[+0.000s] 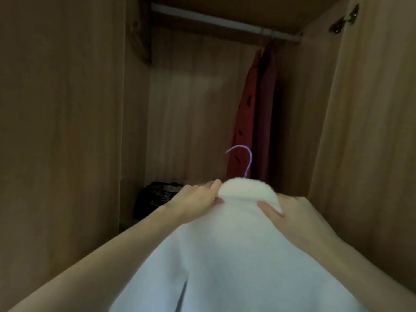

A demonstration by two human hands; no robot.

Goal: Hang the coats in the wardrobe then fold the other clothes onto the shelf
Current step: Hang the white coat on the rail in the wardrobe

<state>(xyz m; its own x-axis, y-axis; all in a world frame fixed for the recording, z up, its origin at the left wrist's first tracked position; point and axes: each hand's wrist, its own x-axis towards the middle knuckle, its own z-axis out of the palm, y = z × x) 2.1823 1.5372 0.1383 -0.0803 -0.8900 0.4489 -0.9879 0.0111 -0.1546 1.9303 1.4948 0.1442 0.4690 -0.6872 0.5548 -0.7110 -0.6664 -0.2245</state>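
Observation:
A white fleece coat (227,251) fills the lower middle of the head view, held up in front of the open wardrobe. A purple hanger hook (247,161) sticks up out of its collar. My left hand (193,198) pinches the left side of the collar. My right hand (288,212) holds the right side of the collar and shoulder, thumb on the front. The metal rail (225,21) runs across the top of the wardrobe, well above the hook. A red coat (245,113) and a dark maroon coat (267,109) hang at the rail's right end.
Wooden wardrobe walls (67,109) close in on the left and right, with a door hinge (346,19) at the upper right. A dark patterned garment (155,197) lies on the wardrobe floor at the left. The rail's left and middle stretch carries nothing.

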